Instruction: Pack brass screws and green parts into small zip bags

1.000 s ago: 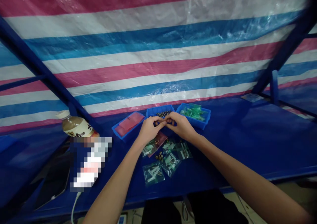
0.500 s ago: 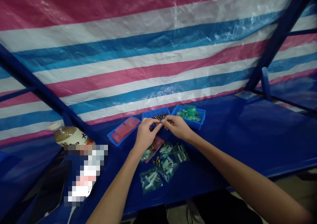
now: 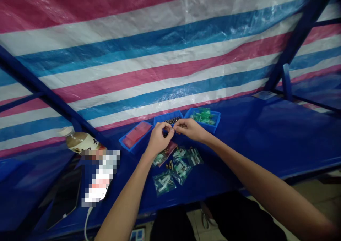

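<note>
My left hand [image 3: 160,138] and my right hand [image 3: 191,129] meet fingertip to fingertip just in front of a blue bin of small metal parts [image 3: 172,120]. Both are closed in a pinch; whatever sits between the fingertips is too small to make out. Below them lies a red plastic bag [image 3: 170,148] with small brass-coloured pieces on it. Nearer to me are several clear bags of white and metal pieces [image 3: 181,170], and a little pile of loose brass-coloured parts [image 3: 169,164] rests among them.
A blue bin of red bags [image 3: 137,134] stands at the left, a blue bin of green bags [image 3: 204,117] at the right. Further left are a drink bottle [image 3: 82,141], a dark tablet-like slab [image 3: 65,195] and a blurred-out object with a white cable [image 3: 86,221]. Striped sheeting [image 3: 170,70] hangs behind.
The view has shifted a little with my head. My hands stay together at the fingertips, the fingers slightly rearranged. The bags and bins keep their places on the table.
</note>
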`<state>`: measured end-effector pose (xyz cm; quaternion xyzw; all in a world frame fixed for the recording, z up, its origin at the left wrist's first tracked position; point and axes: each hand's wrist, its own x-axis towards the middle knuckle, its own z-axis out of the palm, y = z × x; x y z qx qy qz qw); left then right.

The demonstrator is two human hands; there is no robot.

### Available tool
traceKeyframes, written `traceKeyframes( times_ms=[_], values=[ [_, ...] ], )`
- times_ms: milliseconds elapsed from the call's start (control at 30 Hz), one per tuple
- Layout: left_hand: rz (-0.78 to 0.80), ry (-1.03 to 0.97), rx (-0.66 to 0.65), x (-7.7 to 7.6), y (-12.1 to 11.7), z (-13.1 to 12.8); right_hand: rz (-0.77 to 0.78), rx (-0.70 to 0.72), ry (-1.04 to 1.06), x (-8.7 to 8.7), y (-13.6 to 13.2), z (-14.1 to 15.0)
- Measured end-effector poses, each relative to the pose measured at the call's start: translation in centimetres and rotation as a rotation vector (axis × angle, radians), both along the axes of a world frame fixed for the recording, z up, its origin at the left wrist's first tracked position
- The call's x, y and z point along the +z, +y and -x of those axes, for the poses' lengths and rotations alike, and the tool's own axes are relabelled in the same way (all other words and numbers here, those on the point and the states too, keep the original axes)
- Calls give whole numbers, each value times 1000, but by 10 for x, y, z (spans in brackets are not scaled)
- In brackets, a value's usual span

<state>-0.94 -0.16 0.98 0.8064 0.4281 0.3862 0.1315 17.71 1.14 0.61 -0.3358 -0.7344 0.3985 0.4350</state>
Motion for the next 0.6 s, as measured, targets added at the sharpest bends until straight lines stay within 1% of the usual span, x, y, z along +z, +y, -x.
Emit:
traceKeyframes(
  times_ms=[100, 200, 267, 367, 433, 467, 533, 600],
  values=[
    [3, -11, 10, -3, 2, 1, 14, -4, 19, -2, 2, 0],
    [-12, -1, 23, -4, 3, 1, -41, -77, -44, -1, 1, 1],
    [-49, 11, 60, -3, 4, 3, -146, -186, -110, 1, -1, 0],
    [-165, 55, 174, -1, 6, 7, -420, -411, -269, 2, 0, -2],
    [-237, 115, 250, 0, 8, 10, -575, -507, -425, 0, 3, -4],
    [-260, 154, 274, 0, 8, 11, -616, -526, -503, -1, 4, -5],
    [-283, 226, 301, -1, 9, 13, -647, -519, -613, -3, 6, -5],
    [-293, 276, 303, -3, 10, 13, -668, -474, -644, -4, 5, -5]
  ],
)
